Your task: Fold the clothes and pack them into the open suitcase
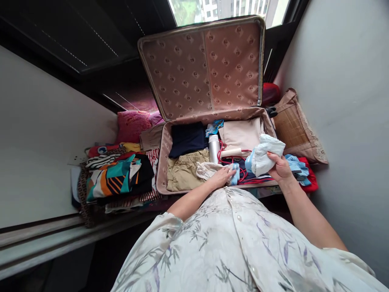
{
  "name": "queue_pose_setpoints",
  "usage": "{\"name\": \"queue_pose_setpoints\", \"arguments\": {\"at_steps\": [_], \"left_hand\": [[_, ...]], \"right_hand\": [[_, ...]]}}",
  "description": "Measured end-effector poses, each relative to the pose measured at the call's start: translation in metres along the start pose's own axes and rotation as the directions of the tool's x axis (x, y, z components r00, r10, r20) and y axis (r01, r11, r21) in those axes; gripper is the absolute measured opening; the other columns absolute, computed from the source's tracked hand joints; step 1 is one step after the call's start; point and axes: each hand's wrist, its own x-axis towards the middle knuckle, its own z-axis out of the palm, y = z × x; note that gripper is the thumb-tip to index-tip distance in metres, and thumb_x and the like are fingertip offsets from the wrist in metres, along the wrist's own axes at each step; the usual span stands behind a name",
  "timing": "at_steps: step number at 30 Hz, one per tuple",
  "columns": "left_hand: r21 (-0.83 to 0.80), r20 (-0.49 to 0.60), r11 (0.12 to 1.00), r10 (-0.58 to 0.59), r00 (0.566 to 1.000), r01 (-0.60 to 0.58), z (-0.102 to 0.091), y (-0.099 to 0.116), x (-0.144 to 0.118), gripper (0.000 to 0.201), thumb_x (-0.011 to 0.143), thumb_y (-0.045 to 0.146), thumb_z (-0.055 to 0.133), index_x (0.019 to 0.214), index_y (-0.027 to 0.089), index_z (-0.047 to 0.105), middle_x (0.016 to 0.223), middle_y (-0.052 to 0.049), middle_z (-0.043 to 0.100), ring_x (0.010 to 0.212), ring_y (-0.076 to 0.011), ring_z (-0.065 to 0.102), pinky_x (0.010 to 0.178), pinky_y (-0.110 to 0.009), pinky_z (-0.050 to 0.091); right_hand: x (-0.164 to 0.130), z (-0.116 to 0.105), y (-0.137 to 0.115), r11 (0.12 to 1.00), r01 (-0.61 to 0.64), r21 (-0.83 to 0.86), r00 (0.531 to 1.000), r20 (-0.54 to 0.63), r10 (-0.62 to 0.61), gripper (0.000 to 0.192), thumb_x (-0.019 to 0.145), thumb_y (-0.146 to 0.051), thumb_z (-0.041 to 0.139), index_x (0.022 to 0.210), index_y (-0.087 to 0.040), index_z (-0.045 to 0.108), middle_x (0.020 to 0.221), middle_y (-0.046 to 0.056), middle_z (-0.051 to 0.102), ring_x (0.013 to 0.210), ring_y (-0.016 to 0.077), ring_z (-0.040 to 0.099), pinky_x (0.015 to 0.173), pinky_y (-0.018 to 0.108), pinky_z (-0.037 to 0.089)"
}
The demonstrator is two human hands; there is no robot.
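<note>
An open suitcase with a pink patterned lining lies in front of me. My right hand grips a soft white bundle with a light-blue band, diaper-like in look, raised above the suitcase's right side. My left hand lies with fingers stretched over a second whitish bundle with a blue printed end, at the near edge. Around the hands are khaki trousers, a silver bottle, a pale cylindrical handle with red cord, navy folded clothing and beige folded cloth.
The raised suitcase lid leans by the window. Piled clothes and a pink cushion sit on the left. To the right are a brown package, blue cloth and a grey wall.
</note>
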Motion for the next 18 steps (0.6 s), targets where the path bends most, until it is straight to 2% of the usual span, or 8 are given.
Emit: {"name": "queue_pose_setpoints", "arguments": {"at_steps": [4, 6, 9, 11, 12, 14, 15, 18], "left_hand": [[-0.216, -0.058, 0.976, -0.001, 0.998, -0.011, -0.008, -0.004, -0.010, 0.066, 0.081, 0.012, 0.060, 0.146, 0.022, 0.055, 0.122, -0.012, 0.065, 0.110, -0.0260, 0.063, 0.101, -0.042, 0.051], [-0.446, -0.132, 0.895, -0.054, 0.990, -0.010, -0.016, -0.001, -0.014, 0.058, 0.083, 0.023, 0.066, 0.141, 0.021, 0.061, 0.127, -0.013, 0.065, 0.115, -0.0276, 0.062, 0.103, -0.043, 0.050], [-0.833, -0.194, 0.554, -0.260, 0.946, -0.019, -0.029, 0.002, -0.018, 0.054, 0.100, 0.053, 0.047, 0.139, 0.019, 0.062, 0.129, -0.015, 0.067, 0.115, -0.0287, 0.064, 0.099, -0.043, 0.052], [-0.947, -0.130, 0.322, -0.377, 0.917, -0.002, -0.037, -0.002, -0.021, 0.072, 0.102, 0.067, 0.025, 0.142, 0.018, 0.058, 0.127, -0.016, 0.069, 0.109, -0.0286, 0.067, 0.093, -0.043, 0.055], [-0.958, -0.088, 0.283, -0.422, 0.902, 0.039, -0.039, -0.006, -0.024, 0.076, 0.102, 0.070, 0.022, 0.143, 0.017, 0.058, 0.124, -0.016, 0.070, 0.105, -0.0282, 0.069, 0.090, -0.043, 0.056], [-0.908, -0.054, 0.376, -0.546, 0.836, 0.186, -0.042, -0.018, -0.032, 0.069, 0.100, 0.067, 0.038, 0.140, 0.015, 0.059, 0.117, -0.016, 0.072, 0.099, -0.0277, 0.069, 0.088, -0.043, 0.056], [-0.840, -0.097, 0.471, -0.620, 0.778, 0.270, -0.043, -0.024, -0.038, 0.062, 0.098, 0.061, 0.051, 0.138, 0.014, 0.061, 0.113, -0.016, 0.072, 0.099, -0.0280, 0.069, 0.090, -0.044, 0.055], [-0.518, -0.394, 0.737, -0.656, 0.643, 0.435, -0.038, -0.036, -0.057, 0.048, 0.090, 0.037, 0.068, 0.132, 0.013, 0.064, 0.117, -0.017, 0.068, 0.111, -0.0304, 0.064, 0.102, -0.048, 0.049]], "right_hand": [[-0.018, 0.014, 0.001, 0.998, -0.053, -0.014, 0.997, 0.062, 0.054, 0.039, 0.068, -0.027, 0.085, 0.104, -0.024, 0.072, 0.102, 0.001, 0.079, 0.090, 0.0215, 0.075, 0.087, 0.036, 0.061], [-0.026, 0.026, 0.014, 0.991, -0.136, 0.005, 0.985, 0.107, 0.134, 0.034, 0.070, -0.031, 0.084, 0.101, -0.023, 0.072, 0.100, 0.001, 0.079, 0.092, 0.0228, 0.075, 0.088, 0.038, 0.060], [-0.032, 0.047, 0.048, 0.976, -0.214, 0.033, 0.970, 0.123, 0.208, 0.038, 0.066, -0.035, 0.085, 0.099, -0.022, 0.071, 0.101, 0.003, 0.079, 0.095, 0.0247, 0.073, 0.091, 0.041, 0.059], [-0.031, 0.051, 0.072, 0.977, -0.214, -0.027, 0.974, 0.069, 0.215, 0.045, 0.059, -0.032, 0.087, 0.100, -0.021, 0.069, 0.100, 0.004, 0.078, 0.094, 0.0249, 0.072, 0.089, 0.040, 0.058], [-0.030, 0.048, 0.083, 0.969, -0.220, -0.113, 0.974, 0.037, 0.225, 0.047, 0.056, -0.029, 0.086, 0.099, -0.020, 0.068, 0.098, 0.004, 0.078, 0.093, 0.0246, 0.071, 0.088, 0.039, 0.057], [-0.028, 0.033, 0.096, 0.873, -0.250, -0.418, 0.961, -0.001, 0.275, 0.043, 0.056, -0.025, 0.083, 0.095, -0.019, 0.065, 0.089, 0.003, 0.075, 0.088, 0.0233, 0.069, 0.083, 0.036, 0.056], [-0.027, 0.023, 0.098, 0.753, -0.244, -0.612, 0.952, -0.001, 0.307, 0.038, 0.060, -0.024, 0.080, 0.094, -0.018, 0.064, 0.085, 0.003, 0.074, 0.084, 0.0224, 0.068, 0.080, 0.035, 0.055], [-0.025, -0.004, 0.089, 0.178, 0.034, -0.983, 0.937, 0.093, 0.336, 0.022, 0.077, -0.023, 0.069, 0.098, -0.017, 0.064, 0.087, 0.005, 0.071, 0.085, 0.0217, 0.065, 0.082, 0.034, 0.050]]}}
